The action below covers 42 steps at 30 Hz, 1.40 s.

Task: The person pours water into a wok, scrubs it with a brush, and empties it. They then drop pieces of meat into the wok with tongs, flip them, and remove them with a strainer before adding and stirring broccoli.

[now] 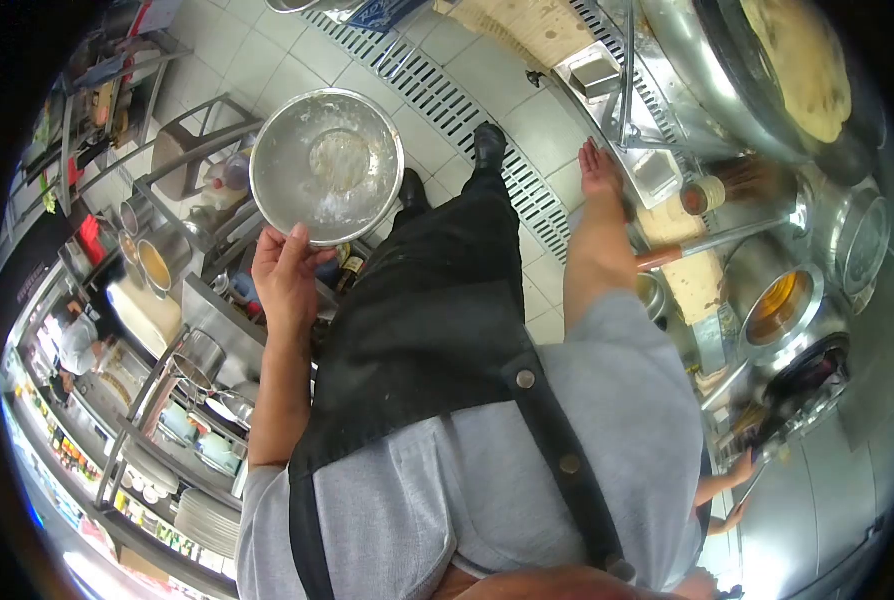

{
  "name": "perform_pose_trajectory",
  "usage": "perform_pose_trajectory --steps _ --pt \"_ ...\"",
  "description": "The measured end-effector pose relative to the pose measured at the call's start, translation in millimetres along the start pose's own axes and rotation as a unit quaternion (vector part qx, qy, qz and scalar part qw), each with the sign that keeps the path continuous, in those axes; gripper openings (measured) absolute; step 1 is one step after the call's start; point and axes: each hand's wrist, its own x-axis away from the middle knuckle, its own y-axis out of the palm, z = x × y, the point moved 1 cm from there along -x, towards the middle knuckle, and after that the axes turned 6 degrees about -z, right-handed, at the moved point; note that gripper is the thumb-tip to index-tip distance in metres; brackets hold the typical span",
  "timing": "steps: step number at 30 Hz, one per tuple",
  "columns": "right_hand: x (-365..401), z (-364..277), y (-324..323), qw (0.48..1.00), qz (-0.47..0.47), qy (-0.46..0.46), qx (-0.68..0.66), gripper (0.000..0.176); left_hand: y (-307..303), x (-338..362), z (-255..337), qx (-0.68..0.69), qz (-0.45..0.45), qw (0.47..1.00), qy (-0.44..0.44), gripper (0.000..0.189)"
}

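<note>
My left hand (292, 265) grips the near rim of a round steel mixing bowl (277, 195), with the thumb on the inside edge. White smears like flour or batter coat the bowl's inner wall and bottom. The bowl hangs over the tiled floor, beside my left foot. Off to the other side, my right hand (600, 170) is open and holds nothing, its fingers stretched out along the edge of the stove counter. Close to those fingers lies a small rectangular steel container (655, 175).
A large steel vessel (707, 60) with pale yellow contents stands at far right. Near it are a pot with orange liquid (779, 305) and a long wooden handle (657, 258). Steel shelving (229, 225) lines the left. A slotted floor drain (447, 105) crosses ahead. Another person's hands (742, 470) work at lower right.
</note>
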Motion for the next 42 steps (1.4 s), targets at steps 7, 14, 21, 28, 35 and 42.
perform_pose_trajectory --steps 7,14,21,28,35,42 --pt "-69 35 -84 0.818 -0.116 -0.186 0.532 0.044 6 0 0 -0.004 -0.011 1.0 -0.003 0.011" --pt "-28 14 -38 1.0 0.004 -0.018 0.013 0.04 11 -5 3 -0.005 -0.02 1.0 0.006 0.012" --pt "-29 7 -28 0.999 -0.009 0.01 -0.037 0.04 12 -11 0 -0.011 -0.012 1.0 -0.009 0.013" --pt "20 16 -28 0.997 -0.007 0.055 -0.048 0.065 -7 -6 -8 -0.023 0.061 0.998 -0.026 0.013" --pt "51 50 14 0.743 -0.208 0.19 0.607 0.051 -142 47 -44 0.104 0.208 0.973 0.0 0.017" --pt "145 113 172 0.503 -0.343 0.083 0.789 0.037 -277 165 -115 0.239 0.425 0.868 0.097 0.013"
